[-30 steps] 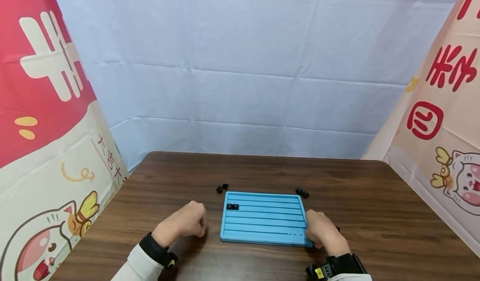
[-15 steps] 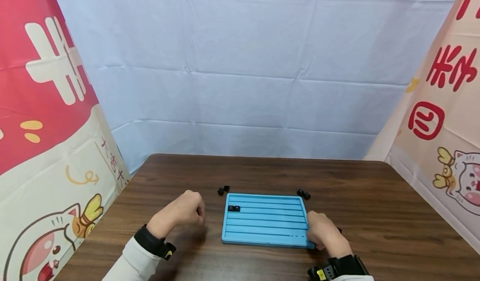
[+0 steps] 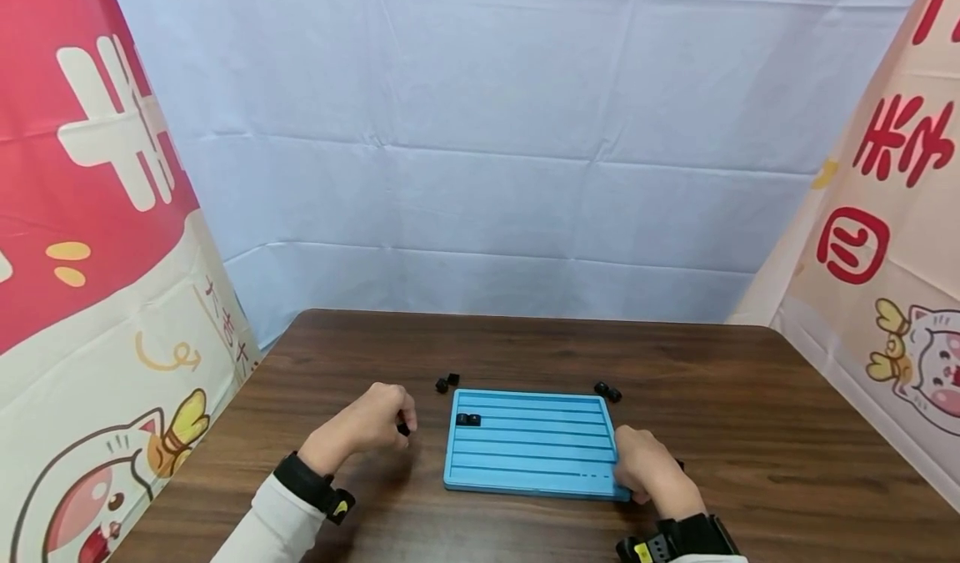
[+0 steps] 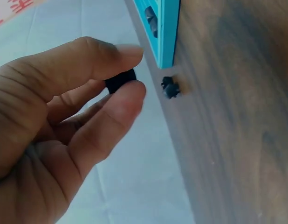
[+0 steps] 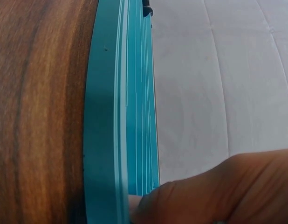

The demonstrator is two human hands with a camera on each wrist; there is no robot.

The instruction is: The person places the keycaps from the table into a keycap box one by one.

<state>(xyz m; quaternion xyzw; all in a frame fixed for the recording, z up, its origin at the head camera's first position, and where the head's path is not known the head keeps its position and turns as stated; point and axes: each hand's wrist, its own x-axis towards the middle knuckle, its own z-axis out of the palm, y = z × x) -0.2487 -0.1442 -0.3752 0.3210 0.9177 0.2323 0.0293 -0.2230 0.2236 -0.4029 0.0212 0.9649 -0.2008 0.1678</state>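
Observation:
Thumb and finger of my left hand (image 3: 362,423) pinch a small black block (image 4: 120,81), held over the table left of a blue grooved tray (image 3: 525,456). The block shows as a dark bit under the fingertips in the head view. My right hand (image 3: 648,464) grips the tray's near right corner; its thumb (image 5: 181,203) lies on the rim in the right wrist view, while its other fingers are mostly hidden. Two black blocks (image 3: 468,419) sit side by side in a groove at the tray's left end.
Behind the tray's left corner lie two loose black blocks (image 3: 447,382), and two more black blocks (image 3: 607,391) lie behind its right corner. A dark bit (image 3: 680,464) peeks out beside the right hand. The wooden table (image 3: 750,396) ends at a pale cloth backdrop (image 3: 480,171).
My left hand has shifted slightly away from me and its fingers have turned, bringing the black block into sight. The right hand and tray stay together; the head view has tilted a little.

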